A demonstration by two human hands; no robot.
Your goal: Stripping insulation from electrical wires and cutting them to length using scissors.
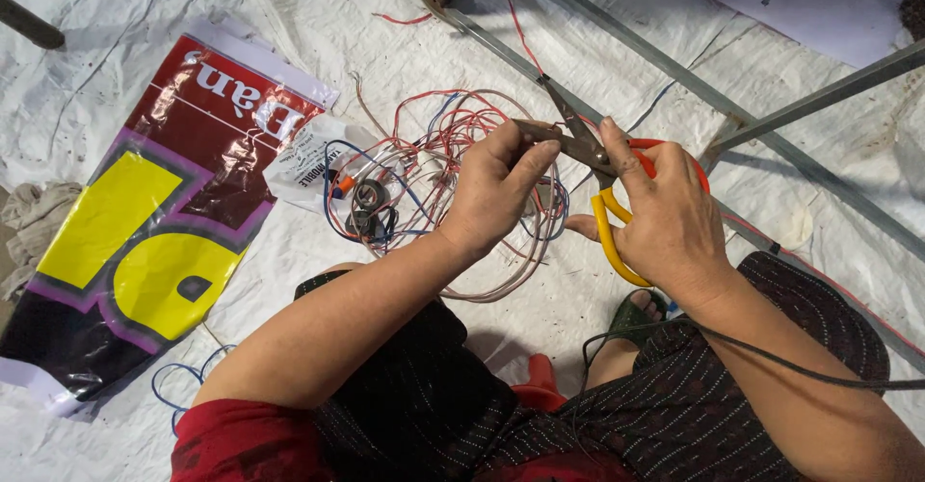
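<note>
Gripping scissors (595, 159) in right hand (665, 217), left hand (496, 188) pinching wire (525, 128) at blades; keeping wire taut, nicking insulation only.

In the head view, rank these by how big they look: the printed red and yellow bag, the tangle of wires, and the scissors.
1. Printed red and yellow bag: largest by far.
2. Tangle of wires: a loose heap, partly hidden by the left hand.
3. Scissors: smallest, though the right hand covers the handles and they sit nearer the camera.
</note>
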